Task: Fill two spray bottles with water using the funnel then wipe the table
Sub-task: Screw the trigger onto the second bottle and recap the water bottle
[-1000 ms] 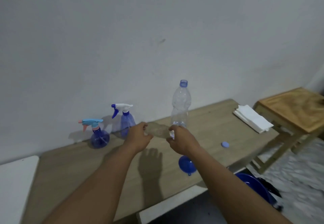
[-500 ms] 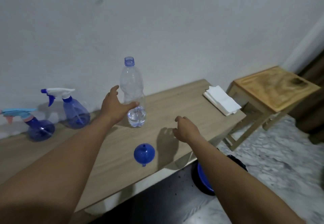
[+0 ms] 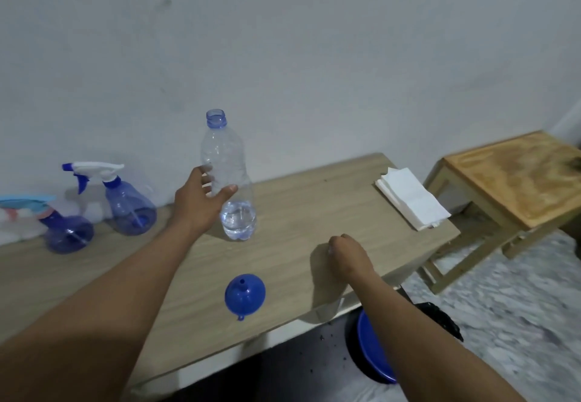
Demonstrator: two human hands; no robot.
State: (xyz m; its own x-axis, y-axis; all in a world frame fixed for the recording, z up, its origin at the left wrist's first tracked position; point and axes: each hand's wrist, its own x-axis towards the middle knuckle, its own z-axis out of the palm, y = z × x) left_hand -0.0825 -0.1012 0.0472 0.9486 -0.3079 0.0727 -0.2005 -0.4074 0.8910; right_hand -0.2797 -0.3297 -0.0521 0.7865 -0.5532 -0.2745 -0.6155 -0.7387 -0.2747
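Observation:
A clear plastic water bottle (image 3: pixel 229 162) stands upright on the wooden table (image 3: pixel 298 206), its neck open and a little water at the bottom. My left hand (image 3: pixel 196 203) is wrapped around its middle, thumb in front and fingers behind. My right hand (image 3: pixel 347 253) rests on the table near the front right with its fingers curled; whatever may be inside is hidden. A blue funnel (image 3: pixel 245 294) lies mouth down near the front edge. By the wall on the left stand two blue spray bottles, one with a white head (image 3: pixel 130 209) and one with a light-blue head (image 3: pixel 67 233).
A stack of white paper napkins (image 3: pixel 412 200) lies at the table's far right corner. A wooden stool (image 3: pixel 515 178) stands to the right of the table. A blue basin (image 3: pixel 374 354) sits on the floor under the table's front edge.
My hands have parted from in front of me. The left has taken hold of the standing bottle, and the right has come down onto the table with curled fingers. The view has swung right.

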